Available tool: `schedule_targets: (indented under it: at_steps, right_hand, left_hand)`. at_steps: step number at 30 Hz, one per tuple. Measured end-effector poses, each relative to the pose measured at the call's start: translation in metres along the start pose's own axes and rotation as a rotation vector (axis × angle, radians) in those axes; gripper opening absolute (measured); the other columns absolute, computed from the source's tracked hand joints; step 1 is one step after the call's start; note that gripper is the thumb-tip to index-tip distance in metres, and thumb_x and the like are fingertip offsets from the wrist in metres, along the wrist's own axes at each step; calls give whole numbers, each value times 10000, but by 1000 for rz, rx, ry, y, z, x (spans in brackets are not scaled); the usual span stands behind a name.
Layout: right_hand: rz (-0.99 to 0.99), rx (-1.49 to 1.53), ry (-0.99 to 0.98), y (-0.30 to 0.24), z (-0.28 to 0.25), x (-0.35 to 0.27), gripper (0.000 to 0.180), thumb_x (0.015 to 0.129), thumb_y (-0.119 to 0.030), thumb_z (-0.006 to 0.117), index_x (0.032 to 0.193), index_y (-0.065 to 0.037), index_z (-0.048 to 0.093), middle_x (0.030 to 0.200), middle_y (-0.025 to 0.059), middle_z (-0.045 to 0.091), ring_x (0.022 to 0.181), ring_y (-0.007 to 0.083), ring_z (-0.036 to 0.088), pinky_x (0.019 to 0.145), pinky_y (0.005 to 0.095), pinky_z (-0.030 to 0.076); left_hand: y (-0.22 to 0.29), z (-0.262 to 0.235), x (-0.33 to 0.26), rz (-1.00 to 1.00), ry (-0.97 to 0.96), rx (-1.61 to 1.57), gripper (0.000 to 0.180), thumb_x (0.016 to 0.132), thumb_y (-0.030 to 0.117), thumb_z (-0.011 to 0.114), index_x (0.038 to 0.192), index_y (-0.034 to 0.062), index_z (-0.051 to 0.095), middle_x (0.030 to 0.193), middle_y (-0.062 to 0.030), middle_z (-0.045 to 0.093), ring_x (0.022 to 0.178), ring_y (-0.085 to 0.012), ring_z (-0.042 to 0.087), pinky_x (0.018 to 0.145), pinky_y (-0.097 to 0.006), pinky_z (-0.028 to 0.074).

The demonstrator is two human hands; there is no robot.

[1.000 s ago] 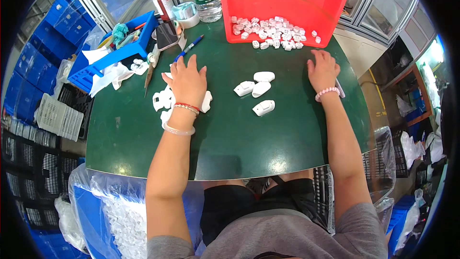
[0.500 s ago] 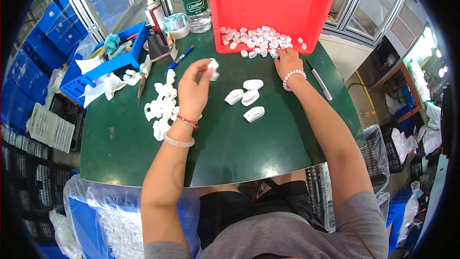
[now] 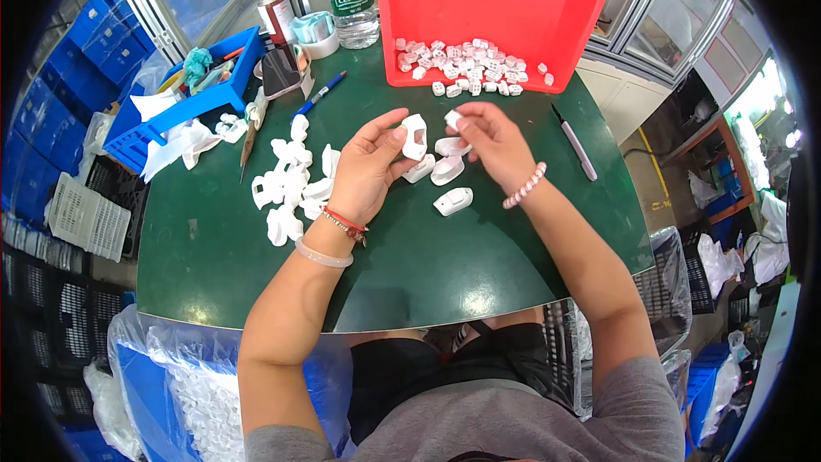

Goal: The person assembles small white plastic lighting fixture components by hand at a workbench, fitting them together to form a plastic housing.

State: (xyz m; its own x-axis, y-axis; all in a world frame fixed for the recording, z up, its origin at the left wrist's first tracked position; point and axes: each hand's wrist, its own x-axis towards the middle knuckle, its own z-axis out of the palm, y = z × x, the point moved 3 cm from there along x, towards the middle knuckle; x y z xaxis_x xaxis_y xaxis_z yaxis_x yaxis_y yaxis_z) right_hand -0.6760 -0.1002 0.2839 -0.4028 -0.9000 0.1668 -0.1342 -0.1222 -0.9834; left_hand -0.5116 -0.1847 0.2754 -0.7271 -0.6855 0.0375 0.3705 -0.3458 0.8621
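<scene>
My left hand (image 3: 369, 159) is closed around the edge of a white hollow plastic shell (image 3: 415, 138), its opening turned toward my right side. Between the fingertips of my right hand (image 3: 498, 144) is a small white plastic block (image 3: 452, 120), held a short way from the shell. Below and behind the hands, several rounded white plastic pieces lie together; one piece (image 3: 453, 201) sits apart, nearer to me. To the left of my left wrist is a loose heap of white shells (image 3: 286, 178). The red bin (image 3: 492, 0) at the back holds many small white blocks (image 3: 470, 64).
A blue pen (image 3: 320, 95) lies behind the heap, and a craft knife (image 3: 578, 151) lies at the right. At the back left stand a blue tray (image 3: 231, 90) with odds and ends, a spray can (image 3: 275, 15) and a water bottle (image 3: 351, 8). The green tabletop (image 3: 410, 282) curves in front.
My right hand has left the front of the red bin and come toward me with a small white block. My left hand has shifted right with the white shell, so both hands are close together.
</scene>
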Motion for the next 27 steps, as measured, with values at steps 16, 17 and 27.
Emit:
schedule_targets:
  at_steps: [16, 17, 27]
  right_hand:
    - [84, 236, -167, 5, 6, -24, 313, 882, -241, 575, 1086, -4, 557, 855, 30, 603, 727, 70, 537, 655, 217, 459]
    - [110, 327, -187, 8, 4, -23, 309, 884, -260, 573, 1068, -11, 561, 872, 32, 601, 745, 75, 541, 664, 220, 458]
    - [304, 713, -290, 7, 4, -24, 336, 900, -318, 533, 1063, -26, 511, 997, 56, 573, 877, 116, 549, 744, 257, 457]
  left_hand:
    - [-7, 16, -7, 106, -27, 72, 155, 902, 108, 521, 1040, 38, 510, 1098, -117, 574, 1039, -194, 551, 929, -333, 438]
    - [-7, 16, -7, 102, -29, 79, 155, 902, 108, 521, 1040, 38, 510, 1098, -117, 574, 1039, -194, 551, 929, -333, 438]
    - [-1, 29, -12, 359, -44, 311, 174, 838, 2, 582, 993, 23, 506, 1177, -131, 512, 1011, -179, 553, 852, -290, 468]
